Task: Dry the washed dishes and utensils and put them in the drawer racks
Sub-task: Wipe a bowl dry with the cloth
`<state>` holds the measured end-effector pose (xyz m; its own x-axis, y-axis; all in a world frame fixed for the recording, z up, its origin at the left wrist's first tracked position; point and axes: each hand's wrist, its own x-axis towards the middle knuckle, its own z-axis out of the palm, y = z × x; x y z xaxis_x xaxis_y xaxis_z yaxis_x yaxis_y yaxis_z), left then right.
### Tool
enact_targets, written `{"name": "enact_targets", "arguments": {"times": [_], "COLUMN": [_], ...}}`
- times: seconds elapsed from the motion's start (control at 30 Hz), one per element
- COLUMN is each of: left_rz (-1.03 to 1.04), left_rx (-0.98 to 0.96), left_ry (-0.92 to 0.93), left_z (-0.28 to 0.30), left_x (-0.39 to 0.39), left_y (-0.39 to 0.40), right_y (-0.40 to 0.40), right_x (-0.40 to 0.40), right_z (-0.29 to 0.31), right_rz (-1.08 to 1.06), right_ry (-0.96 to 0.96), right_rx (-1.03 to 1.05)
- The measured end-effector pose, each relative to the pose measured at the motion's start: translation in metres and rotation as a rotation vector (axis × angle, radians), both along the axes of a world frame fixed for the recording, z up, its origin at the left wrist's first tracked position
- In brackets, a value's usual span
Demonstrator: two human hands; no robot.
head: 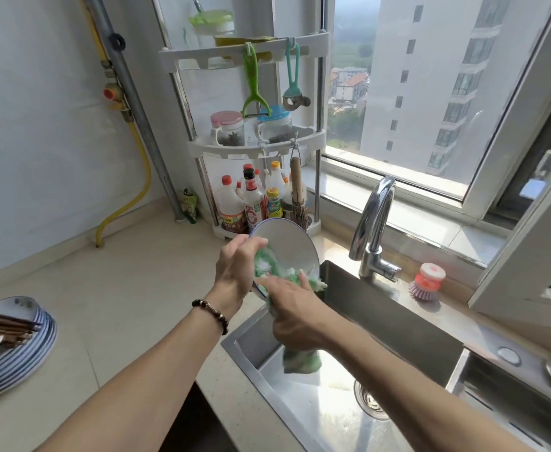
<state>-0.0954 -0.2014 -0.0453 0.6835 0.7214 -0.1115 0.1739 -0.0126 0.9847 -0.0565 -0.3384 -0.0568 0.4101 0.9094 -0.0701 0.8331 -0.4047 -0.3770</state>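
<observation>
A white, blue-rimmed plate (287, 246) stood tilted on edge above the sink's corner, a green-and-white cloth (275, 272) bunched against its face.

Home kitchen, sink (349, 324), faucet (370, 230), condiment rack (258, 145)

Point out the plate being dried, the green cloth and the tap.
plate (289, 244), head view, bare white inner face.
green cloth (302, 362), head view, end hanging below the right hand.
tap (373, 216), head view, curved chrome spout.

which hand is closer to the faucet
Right. The right hand presses a green cloth on the plate over the sink, just left of the faucet. The left hand holds the plate's far edge, further left.
</observation>
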Motion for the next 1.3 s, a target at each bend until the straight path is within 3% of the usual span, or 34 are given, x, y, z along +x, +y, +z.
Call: {"name": "enact_targets", "arguments": {"times": [0.03,0.07,0.2,0.3,0.37,0.43,0.53,0.6,0.63,0.73,0.8,0.97,1.0,1.03,1.13,1.17,1.23,1.3], "left_rz": [-0.01,-0.048,-0.329,-0.396,-0.373,-0.288,-0.03,0.037,0.022,-0.106,-0.121,-0.015,-0.026,-0.06,-0.217,-0.252,-0.267,-0.225], "left_rx": [0.009,0.02,0.047,-0.035,-0.165,-0.219,-0.217,-0.216,-0.196,-0.09,-0.047,0.029,0.031,0.015,-0.057,-0.065,-0.062,-0.056], "left_ry": [0.013,0.031,0.219,0.245,0.116,-0.106,-0.308,-0.308,-0.278,-0.182,-0.183,-0.173,-0.168,-0.164,-0.095,-0.073,-0.076,-0.112], "left_z": [-0.001,0.0,0.014,0.024,0.017,0.0,-0.014,-0.011,-0.009,-0.006,-0.006,-0.015,-0.016,-0.015,-0.006,-0.004,0.0,-0.002], "left_x": [-0.001,-0.003,-0.011,-0.013,-0.017,-0.017,-0.013,-0.011,-0.013,-0.02,-0.017,-0.01,-0.012,-0.014,-0.017,-0.016,-0.015,-0.014], "left_y": [0.001,0.003,0.018,0.027,0.024,0.013,-0.008,-0.009,-0.006,0.003,0.001,-0.002,-0.001,0.0,0.007,0.009,0.011,0.012], "right_y": [0.0,-0.004,-0.026,-0.023,-0.017,-0.008,0.007,0.006,-0.001,-0.02,-0.015,0.006,0.003,-0.001,-0.009,-0.009,-0.001,0.01], "right_x": [-0.003,-0.002,0.027,0.029,0.025,0.015,-0.003,-0.009,-0.004,0.022,0.029,-0.004,-0.003,0.002,0.024,0.027,0.019,-0.001], "right_z": [-0.003,-0.006,-0.025,-0.028,-0.022,-0.011,-0.006,-0.006,-0.007,0.0,0.0,-0.003,-0.004,-0.007,-0.009,-0.007,-0.006,-0.008], "right_rz": [0.008,0.041,0.196,0.152,0.123,0.037,-0.062,-0.004,0.061,0.197,0.164,0.164,0.188,0.214,0.228,0.194,0.144,0.161], "right_ry": [0.101,0.084,-0.497,-0.723,-0.795,-0.691,-0.366,-0.225,-0.206,-0.508,-0.557,0.099,0.135,0.075,-0.411,-0.489,-0.402,-0.079], "right_rx": [0.033,0.044,0.031,0.182,0.282,0.381,0.526,0.418,0.257,-0.097,-0.184,-0.069,-0.061,-0.067,-0.185,-0.202,-0.168,-0.071]}}
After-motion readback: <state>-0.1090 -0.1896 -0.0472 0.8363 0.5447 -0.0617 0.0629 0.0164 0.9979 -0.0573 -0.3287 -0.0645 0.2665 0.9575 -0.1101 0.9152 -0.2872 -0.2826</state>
